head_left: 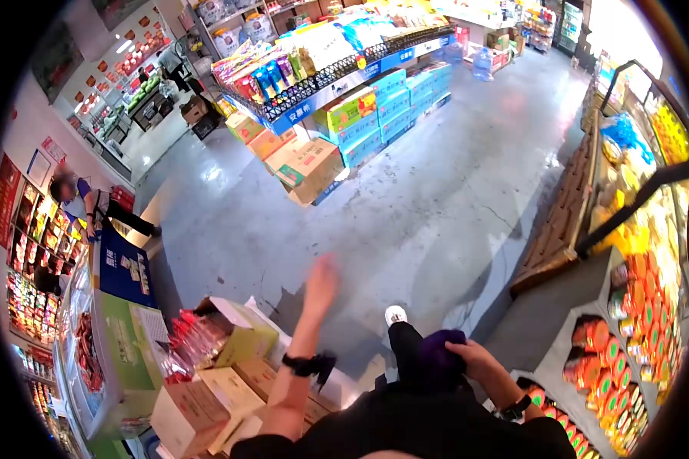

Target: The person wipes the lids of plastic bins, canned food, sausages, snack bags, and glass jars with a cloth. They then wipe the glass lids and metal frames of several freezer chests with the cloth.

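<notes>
My left hand (pixel 321 284) is stretched forward over the floor and smeared by motion, so its fingers cannot be made out. A black band (pixel 309 366) is around that wrist. Close to my body, my right hand (pixel 473 358) grips a bunched dark purple cloth (pixel 442 353), which hangs in front of my black clothing. On my right wrist is a dark watch (pixel 515 408). Below the left forearm stand cardboard boxes (pixel 193 417), and an open carton (pixel 246 336) beside them has red-and-clear packets (pixel 195 336) by it.
Ahead, a display stand (pixel 318 103) carries snack bags, with blue cartons (pixel 375 122) and a brown box (pixel 310 164) beneath. Jars (pixel 593 344) fill a sloped shelf at right, near a wooden-sided stand (pixel 555 222). Another person (pixel 92 200) bends by a counter at left. Grey floor (pixel 436 199) lies between.
</notes>
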`<action>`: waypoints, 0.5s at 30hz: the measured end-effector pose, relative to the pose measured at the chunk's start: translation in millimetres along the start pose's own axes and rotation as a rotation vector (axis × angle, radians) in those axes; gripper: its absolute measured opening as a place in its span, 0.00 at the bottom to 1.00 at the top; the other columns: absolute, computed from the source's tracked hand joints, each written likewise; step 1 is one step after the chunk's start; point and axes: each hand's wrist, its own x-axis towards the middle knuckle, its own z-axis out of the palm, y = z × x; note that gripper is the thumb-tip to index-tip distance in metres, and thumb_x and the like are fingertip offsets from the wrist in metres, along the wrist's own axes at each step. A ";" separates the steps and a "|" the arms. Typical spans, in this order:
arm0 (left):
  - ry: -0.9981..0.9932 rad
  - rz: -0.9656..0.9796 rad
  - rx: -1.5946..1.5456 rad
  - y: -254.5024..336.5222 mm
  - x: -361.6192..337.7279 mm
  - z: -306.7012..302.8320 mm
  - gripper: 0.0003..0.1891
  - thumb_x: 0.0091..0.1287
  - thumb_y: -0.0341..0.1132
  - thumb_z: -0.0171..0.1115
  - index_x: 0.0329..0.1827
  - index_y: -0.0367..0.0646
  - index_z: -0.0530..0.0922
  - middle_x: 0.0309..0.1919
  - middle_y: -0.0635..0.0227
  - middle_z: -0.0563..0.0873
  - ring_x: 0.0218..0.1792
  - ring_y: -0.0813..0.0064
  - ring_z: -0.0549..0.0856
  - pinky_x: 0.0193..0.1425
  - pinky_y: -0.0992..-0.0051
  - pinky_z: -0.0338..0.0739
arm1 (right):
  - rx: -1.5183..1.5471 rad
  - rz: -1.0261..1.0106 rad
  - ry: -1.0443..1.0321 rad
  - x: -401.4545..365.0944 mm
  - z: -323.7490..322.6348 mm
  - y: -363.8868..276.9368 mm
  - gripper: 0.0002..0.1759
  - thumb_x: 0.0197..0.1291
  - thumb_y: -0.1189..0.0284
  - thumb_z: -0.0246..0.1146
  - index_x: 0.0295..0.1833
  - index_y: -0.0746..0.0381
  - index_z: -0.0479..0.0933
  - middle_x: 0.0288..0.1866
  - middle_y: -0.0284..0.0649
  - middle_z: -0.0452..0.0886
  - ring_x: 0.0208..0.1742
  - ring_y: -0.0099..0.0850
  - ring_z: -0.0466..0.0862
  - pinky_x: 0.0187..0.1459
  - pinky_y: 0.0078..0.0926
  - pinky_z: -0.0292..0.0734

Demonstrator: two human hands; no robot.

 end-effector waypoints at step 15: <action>0.058 -0.297 -0.180 -46.5 211.6 -115.2 0.14 0.67 0.31 0.52 0.51 0.33 0.74 0.35 0.62 0.83 0.36 0.77 0.81 0.42 0.78 0.75 | -0.673 -0.489 -0.073 275.1 201.8 -246.7 0.16 0.61 0.65 0.60 0.45 0.69 0.76 0.35 0.33 0.79 0.35 0.20 0.76 0.40 0.23 0.72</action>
